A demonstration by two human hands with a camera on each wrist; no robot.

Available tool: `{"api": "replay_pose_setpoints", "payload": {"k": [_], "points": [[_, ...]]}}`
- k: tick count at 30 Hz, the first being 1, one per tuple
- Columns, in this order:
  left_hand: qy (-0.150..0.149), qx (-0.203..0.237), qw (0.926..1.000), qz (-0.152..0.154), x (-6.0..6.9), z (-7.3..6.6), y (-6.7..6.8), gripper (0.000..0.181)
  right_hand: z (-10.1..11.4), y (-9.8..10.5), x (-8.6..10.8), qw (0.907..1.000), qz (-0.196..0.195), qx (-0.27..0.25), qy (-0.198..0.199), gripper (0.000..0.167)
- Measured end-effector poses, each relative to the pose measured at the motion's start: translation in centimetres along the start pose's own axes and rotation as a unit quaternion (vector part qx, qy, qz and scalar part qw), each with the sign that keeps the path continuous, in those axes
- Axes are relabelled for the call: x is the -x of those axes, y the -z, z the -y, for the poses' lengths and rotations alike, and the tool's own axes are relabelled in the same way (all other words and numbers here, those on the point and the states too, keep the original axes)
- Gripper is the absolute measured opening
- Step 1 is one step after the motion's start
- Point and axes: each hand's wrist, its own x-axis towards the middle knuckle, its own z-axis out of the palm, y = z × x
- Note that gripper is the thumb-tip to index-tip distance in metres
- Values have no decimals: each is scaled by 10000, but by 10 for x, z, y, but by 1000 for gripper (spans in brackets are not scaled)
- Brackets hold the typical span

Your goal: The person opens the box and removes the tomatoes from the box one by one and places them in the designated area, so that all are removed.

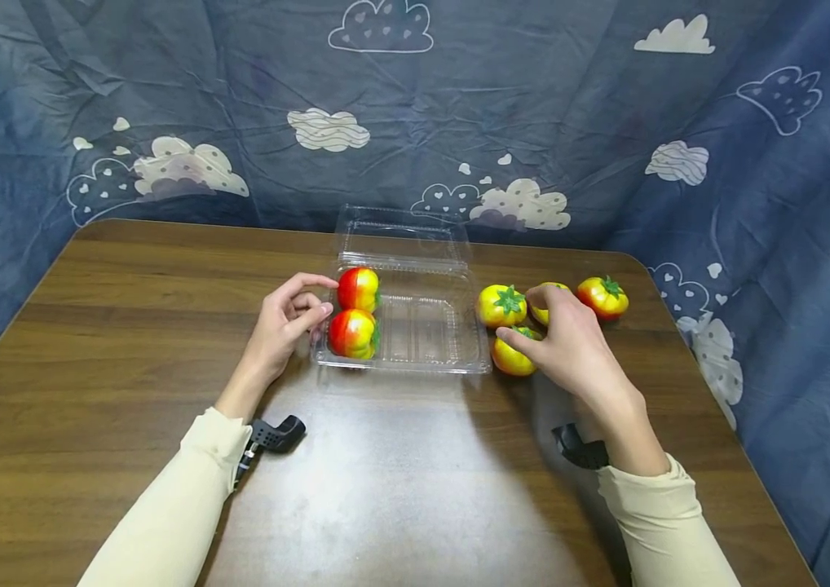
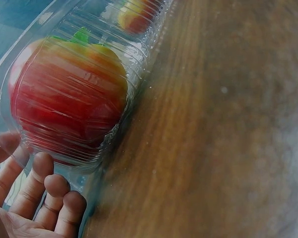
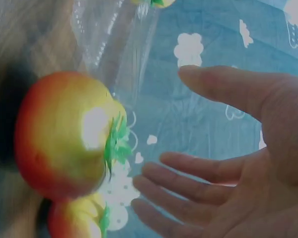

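Observation:
A clear plastic clamshell box (image 1: pixel 422 364) lies on the table with its lid folded back. Inside, along its left side, sit two red-and-yellow tomato-like fruits, a front one (image 1: pixel 353 334) and a back one (image 1: pixel 359 289). My left hand (image 1: pixel 284 322) is at the box's left wall, index finger and thumb apart, fingers loosely bent. Several similar fruits lie right of the box. Over them hovers my right hand (image 1: pixel 565 334), thumb and fingers spread around the front fruit (image 1: pixel 513 356); in the right wrist view a gap separates the hand from the nearest fruit (image 3: pixel 64 134).
Beside the box's right wall stands a fruit (image 1: pixel 501 306) with a green calyx. Farther right is another fruit (image 1: pixel 602 297), and one (image 1: pixel 549 292) is partly hidden by my right hand. A blue cloud-patterned curtain (image 1: pixel 253 73) hangs behind the wooden table (image 1: pixel 129 342).

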Motion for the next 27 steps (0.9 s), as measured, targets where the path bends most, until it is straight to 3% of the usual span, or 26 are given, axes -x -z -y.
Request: {"api": "replay_pose_setpoints", "payload": {"k": [10, 15, 27], "points": [[-12, 19, 10000, -28, -1, 1, -2, 30, 19, -13, -6, 9998, 5, -128, 161, 63], [24, 49, 10000, -43, 0, -1, -2, 30, 28, -26, -13, 9986, -41, -249, 457, 61], [-113, 14, 9999, 22, 1, -1, -2, 31, 82, -55, -28, 9935, 166, -427, 1046, 58]]}}
